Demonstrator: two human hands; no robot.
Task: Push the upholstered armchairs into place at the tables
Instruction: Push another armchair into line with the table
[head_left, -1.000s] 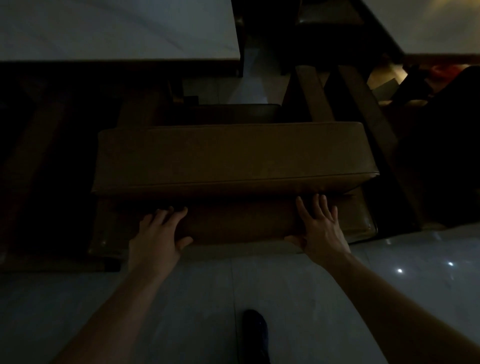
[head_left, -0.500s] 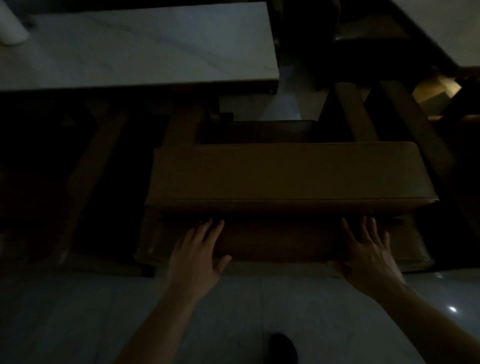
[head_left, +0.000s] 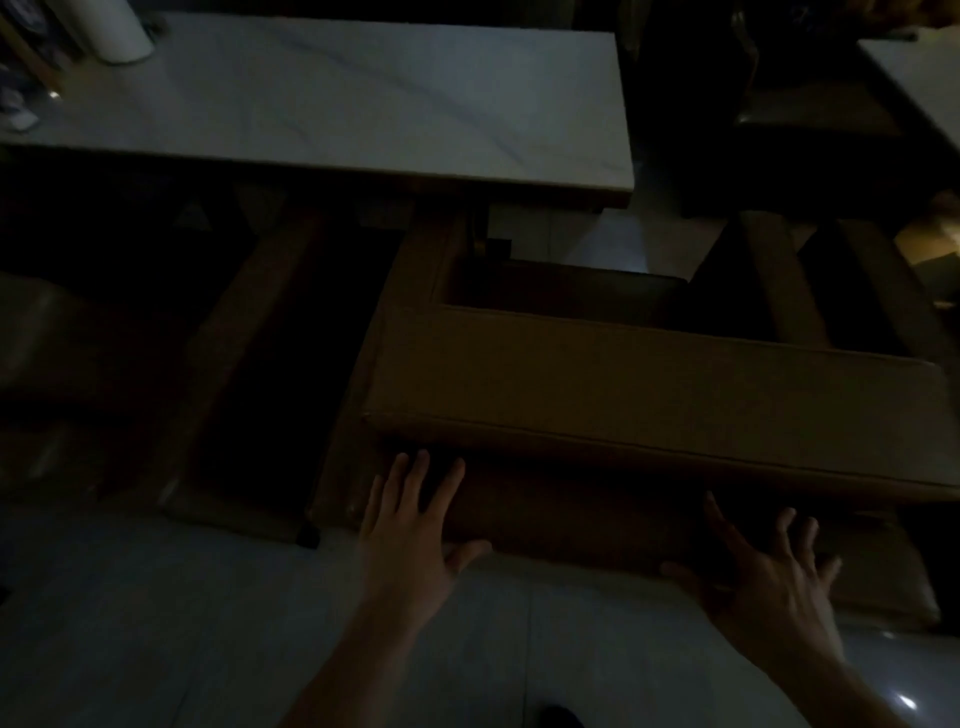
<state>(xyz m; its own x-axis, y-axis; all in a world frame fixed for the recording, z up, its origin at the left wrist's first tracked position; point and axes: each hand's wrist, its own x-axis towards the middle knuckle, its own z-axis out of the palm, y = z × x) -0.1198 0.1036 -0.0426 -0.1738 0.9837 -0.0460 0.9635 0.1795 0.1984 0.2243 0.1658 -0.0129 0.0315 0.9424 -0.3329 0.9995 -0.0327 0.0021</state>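
Note:
A brown upholstered armchair stands in front of me with its back towards me, near the right end of a pale marble-topped table. My left hand lies flat, fingers spread, against the lower back of the chair near its left corner. My right hand is spread against the same panel further right, palm down, holding nothing. The chair's seat is dark and partly under the table edge. The room is very dim.
Another brown armchair sits to the left, tucked at the same table. More chair arms and a second pale table are at the right. A white cylinder stands on the table's far left. The grey tiled floor reflects lights.
The view has swung to the left, so the chair now sits right of centre and more of the table shows. Both hands stay spread on the chair's back.

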